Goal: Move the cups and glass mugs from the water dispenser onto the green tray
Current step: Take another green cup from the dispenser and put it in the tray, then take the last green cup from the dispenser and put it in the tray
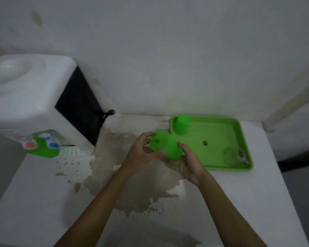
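A green tray sat on the white counter, pushed into the back corner where the wall met a side ledge. Just off the tray's left edge, both hands held a green cup tipped on its side, its base turned toward the left. The left hand wrapped that end with fingers curled and thumb under the body; the right hand cupped the other end from below, fingers closed around it. The cup hung above the counter, close to the tray's rim but not over it.

On the tray, a second green cup stood upside down in the far-left corner, and a clear glass mug rested in the near-right corner, close against the rim. The middle and far-right parts of the tray floor lay open, apart from a small dark spot.

Well to the left of the tray stood the white water dispenser, with another green cup under its taps. Between dispenser and tray the counter surface was worn and stained, but free of objects.
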